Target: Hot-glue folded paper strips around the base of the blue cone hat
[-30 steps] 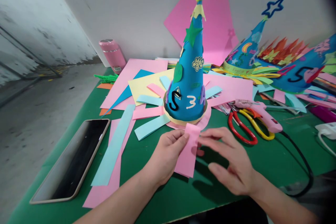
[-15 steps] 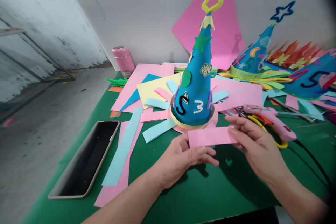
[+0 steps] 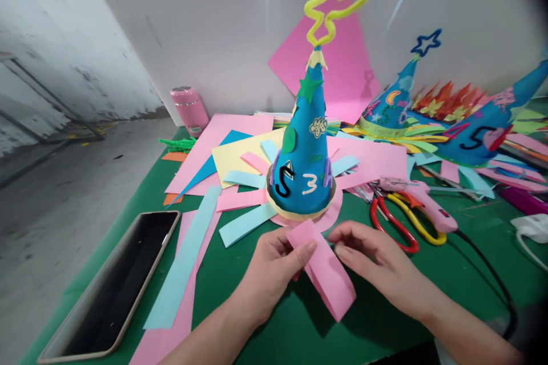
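My left hand pinches a pink paper strip between thumb and fingers. The strip is bent over into a loop, its rounded end pointing down and to the right. Close beside the strip's right edge is my right hand, fingers curved and slightly apart, with nothing visible in them. Just beyond my hands stands a blue cone hat, upright, with a black S, a white 3, green shapes and a yellow butterfly-like outline on its tip. Pink and light blue strips fan out around its base.
A phone and a light blue strip lie left on the green table. Right are scissors and a pink glue gun with a black cord. Behind stand a pink bottle and other decorated hats.
The pink strip went from held flat between both hands to bent into a loop in my left hand. My right hand has come off its end. The view has shifted a little.
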Demonstrator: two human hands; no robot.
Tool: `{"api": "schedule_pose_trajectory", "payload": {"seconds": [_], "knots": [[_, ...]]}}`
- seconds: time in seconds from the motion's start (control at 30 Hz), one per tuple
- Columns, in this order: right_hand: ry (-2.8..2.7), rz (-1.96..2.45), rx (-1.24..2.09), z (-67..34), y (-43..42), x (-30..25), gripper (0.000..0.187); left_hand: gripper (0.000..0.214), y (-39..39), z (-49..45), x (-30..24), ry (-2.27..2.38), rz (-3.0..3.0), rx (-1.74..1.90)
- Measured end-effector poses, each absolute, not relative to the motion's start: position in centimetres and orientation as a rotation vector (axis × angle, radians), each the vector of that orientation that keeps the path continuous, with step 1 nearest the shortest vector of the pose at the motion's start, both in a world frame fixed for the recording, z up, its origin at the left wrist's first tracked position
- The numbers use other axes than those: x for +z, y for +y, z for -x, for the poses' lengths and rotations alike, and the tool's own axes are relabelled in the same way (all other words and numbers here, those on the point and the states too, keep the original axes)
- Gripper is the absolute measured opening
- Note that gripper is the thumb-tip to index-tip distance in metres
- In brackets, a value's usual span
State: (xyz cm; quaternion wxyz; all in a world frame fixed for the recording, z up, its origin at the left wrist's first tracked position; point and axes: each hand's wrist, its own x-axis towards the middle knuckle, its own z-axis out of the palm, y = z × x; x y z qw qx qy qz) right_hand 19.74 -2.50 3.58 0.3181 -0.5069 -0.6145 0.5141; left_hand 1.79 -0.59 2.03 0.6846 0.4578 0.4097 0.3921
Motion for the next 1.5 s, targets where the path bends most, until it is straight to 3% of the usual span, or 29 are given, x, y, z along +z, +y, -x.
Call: {"api": "schedule_pose_trajectory", "payload": {"seconds": [0.17, 0.37, 0.7, 1.5], "knots": [[-1.728, 1.104, 1.495, -18.7, -0.5, 4.0, 0.017, 0.028, -0.7, -1.8, 2.1, 0.915, -1.115, 0.787], [-1.587, 1.090, 1.381, -17.6, 0.6, 2.4, 0.021, 0.025, -0.4, -1.9, 2.4, 0.971, -1.117, 0.786], [-1.338, 1.137, 1.430, -16.8, -0.3, 1.5, 0.023, 0.044, -0.5, -2.0, 2.6, 1.076, -1.356, 0.719], [-1.404, 1.197, 1.282, -16.4, -0.6, 1.2, 0.024, 0.032, -0.8, -1.8, 1.7, 0.939, -1.050, 0.729]]}}
